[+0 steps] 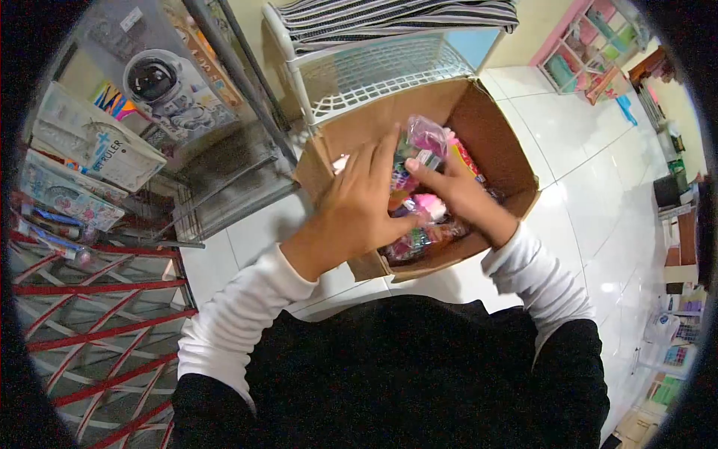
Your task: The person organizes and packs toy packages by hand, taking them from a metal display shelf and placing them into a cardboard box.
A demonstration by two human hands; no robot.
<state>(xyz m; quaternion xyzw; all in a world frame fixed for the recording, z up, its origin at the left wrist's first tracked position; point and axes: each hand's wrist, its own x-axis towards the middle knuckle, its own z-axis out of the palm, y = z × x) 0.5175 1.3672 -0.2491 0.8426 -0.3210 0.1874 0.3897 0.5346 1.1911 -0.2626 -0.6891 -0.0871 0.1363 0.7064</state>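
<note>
My right hand (460,191) grips a clear plastic packet (428,137) with pink and purple contents. A small label shows by the thumb, but what is inside the packet cannot be made out. My left hand (355,206) reaches over the cardboard box (497,138) from the left, fingers stretched out and thumb apart, holding nothing I can see. Below the hands, several colourful plastic-wrapped items (419,239) lie in the box, among them a pink and white one (429,205). My hands hide part of the contents.
A white plastic rack (321,105) with striped cloth (396,22) on top stands behind the box. To the left is a metal shelf (247,176) with stationery packs, including a set ruler pack (112,153). White floor tiles (591,202) extend right, toward a pink-edged shelf (550,56).
</note>
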